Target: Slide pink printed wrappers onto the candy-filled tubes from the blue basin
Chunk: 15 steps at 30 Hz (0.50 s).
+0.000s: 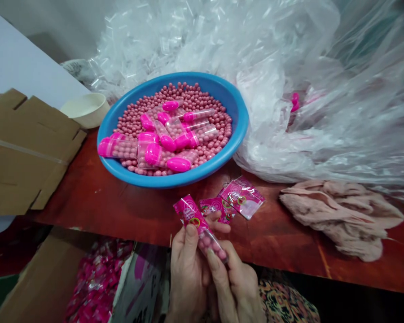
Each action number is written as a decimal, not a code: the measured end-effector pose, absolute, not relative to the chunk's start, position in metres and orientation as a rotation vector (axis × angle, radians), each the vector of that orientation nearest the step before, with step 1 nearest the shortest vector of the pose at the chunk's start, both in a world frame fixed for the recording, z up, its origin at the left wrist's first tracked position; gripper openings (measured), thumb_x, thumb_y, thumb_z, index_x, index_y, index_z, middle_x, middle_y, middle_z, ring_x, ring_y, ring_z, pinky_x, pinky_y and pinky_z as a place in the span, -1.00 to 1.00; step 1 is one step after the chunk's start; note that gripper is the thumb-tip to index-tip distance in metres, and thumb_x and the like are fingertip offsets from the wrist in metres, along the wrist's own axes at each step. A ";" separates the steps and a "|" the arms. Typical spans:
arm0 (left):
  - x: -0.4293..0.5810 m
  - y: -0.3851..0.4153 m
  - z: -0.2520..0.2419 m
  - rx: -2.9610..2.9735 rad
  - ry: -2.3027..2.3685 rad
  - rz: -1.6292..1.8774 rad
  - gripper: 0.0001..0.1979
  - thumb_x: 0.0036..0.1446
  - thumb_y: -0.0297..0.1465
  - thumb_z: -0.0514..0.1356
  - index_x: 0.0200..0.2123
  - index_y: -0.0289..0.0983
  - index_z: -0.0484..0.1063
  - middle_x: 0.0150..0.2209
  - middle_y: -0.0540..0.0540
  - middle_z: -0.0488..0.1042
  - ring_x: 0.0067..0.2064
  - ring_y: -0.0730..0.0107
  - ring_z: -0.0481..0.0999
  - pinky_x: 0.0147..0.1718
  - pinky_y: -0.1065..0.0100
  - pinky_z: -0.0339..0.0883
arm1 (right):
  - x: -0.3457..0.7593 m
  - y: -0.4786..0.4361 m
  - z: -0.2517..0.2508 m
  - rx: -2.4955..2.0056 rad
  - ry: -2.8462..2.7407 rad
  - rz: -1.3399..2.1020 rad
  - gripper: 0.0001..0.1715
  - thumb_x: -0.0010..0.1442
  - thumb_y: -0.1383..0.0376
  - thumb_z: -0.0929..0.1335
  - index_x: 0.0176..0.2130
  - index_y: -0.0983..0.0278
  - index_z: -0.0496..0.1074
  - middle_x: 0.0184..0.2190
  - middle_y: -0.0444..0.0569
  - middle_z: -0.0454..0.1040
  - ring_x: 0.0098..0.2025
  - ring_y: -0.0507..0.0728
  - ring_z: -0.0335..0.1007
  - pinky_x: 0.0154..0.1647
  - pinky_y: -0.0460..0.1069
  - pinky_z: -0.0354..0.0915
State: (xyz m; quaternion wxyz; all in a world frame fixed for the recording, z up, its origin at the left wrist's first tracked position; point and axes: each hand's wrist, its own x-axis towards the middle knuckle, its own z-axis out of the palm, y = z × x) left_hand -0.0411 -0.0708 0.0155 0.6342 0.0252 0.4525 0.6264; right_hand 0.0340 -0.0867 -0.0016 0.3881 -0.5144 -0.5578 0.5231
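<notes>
Left hand (187, 280) and right hand (237, 287) closed on clear tube (210, 244) of pink balls, pink printed sachet (188, 211) at upper end; tube held below blue plastic basin (175, 177). Clear plastic sacks (309, 121) seen beyond basin, cardboard flaps (27, 148) left of it. Pink-capped tubes (158, 152), loose pink balls (195, 98) lying inside basin; two more sachets (242, 197) just before it.

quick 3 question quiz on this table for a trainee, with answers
1. What fills the blue plastic basin? A) small pink balls B) steel screws C) white rice
2. True or false: the left hand and the right hand both hold the clear tube.
3. What lies crumpled on the red-brown table, to the right of the pink sachets?

Key: 1 A; 2 true; 3 beige fabric
</notes>
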 end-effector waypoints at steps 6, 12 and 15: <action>-0.038 -0.068 0.013 0.039 1.020 1.396 -0.73 0.12 -0.26 0.16 -0.25 -0.33 0.55 -0.33 -0.20 0.60 -0.44 0.40 0.53 -0.45 0.43 0.41 | 0.031 -0.083 -0.004 -1.337 -1.300 1.326 -0.68 0.29 0.17 0.18 -0.19 0.28 0.41 -0.53 -0.10 0.45 -0.53 0.04 0.43 -0.48 -0.13 0.31; -0.043 -0.062 0.015 0.113 1.038 1.303 -0.80 0.04 -0.31 0.25 -0.31 -0.29 0.58 -0.24 -0.20 0.60 -0.30 0.31 0.55 -0.33 0.40 0.44 | 0.035 -0.075 -0.010 -1.349 -1.216 1.311 -0.58 0.29 0.08 0.17 -0.36 0.28 0.41 -0.62 -0.12 0.39 -0.61 0.01 0.33 -0.61 -0.16 0.24; -0.042 -0.061 0.015 0.140 1.014 1.236 -0.82 -0.08 -0.32 0.33 -0.35 -0.24 0.59 -0.19 -0.19 0.59 -0.28 0.25 0.56 -0.29 0.36 0.45 | 0.033 -0.085 -0.014 -1.560 -1.269 1.046 -0.60 0.25 0.03 0.20 -0.28 0.20 0.49 -0.58 -0.07 0.46 -0.54 0.08 0.42 -0.57 -0.14 0.30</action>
